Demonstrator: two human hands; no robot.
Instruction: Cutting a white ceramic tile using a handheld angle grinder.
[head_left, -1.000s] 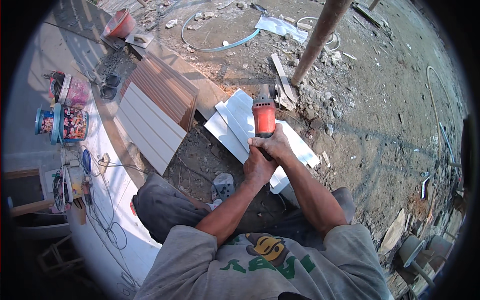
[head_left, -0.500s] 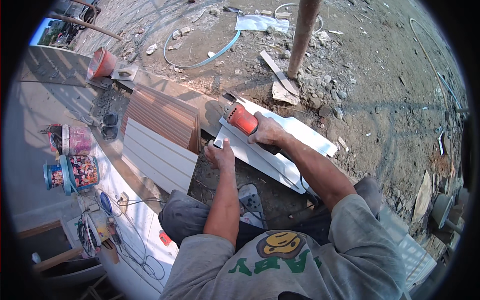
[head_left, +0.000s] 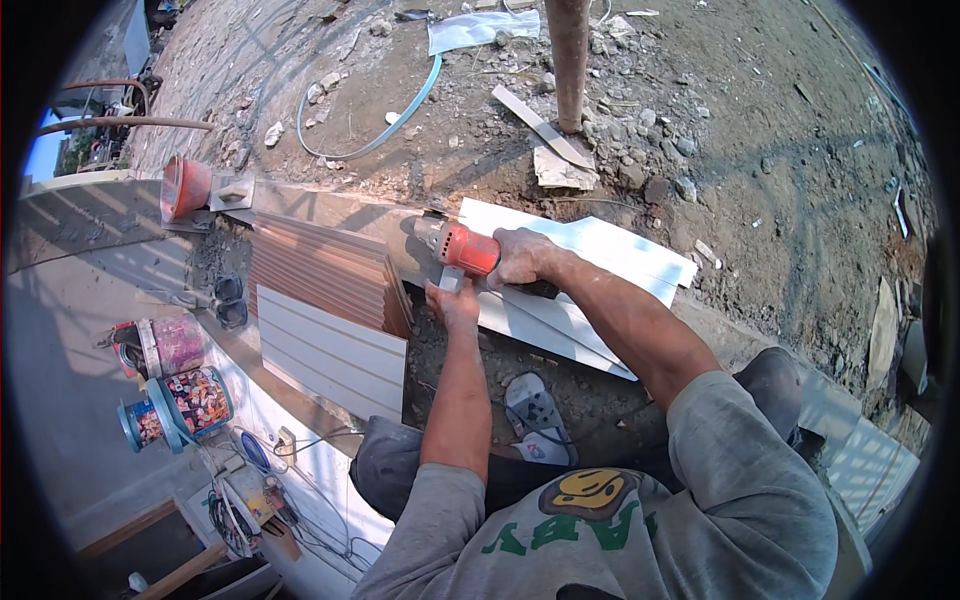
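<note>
A red angle grinder is in my right hand, whose fingers wrap its body. The metal head of the grinder points left, over the end of the white boards. My left hand is closed on a small pale piece, just below the grinder's head. Whether the disc touches that piece I cannot tell. White boards lie overlapped beneath the grinder and my right forearm. To the left, a pale grooved panel leans against a stack of reddish-brown ribbed panels.
A red bucket and a trowel stand at the far left. Nearer are a pink-stained bucket, a patterned bucket and tangled cables. A rusty pole rises from rubble-strewn ground ahead.
My left hand has come up beneath the grinder's head with the small pale piece. The grinder has tilted to lie more level. The whole view has shifted slightly.
</note>
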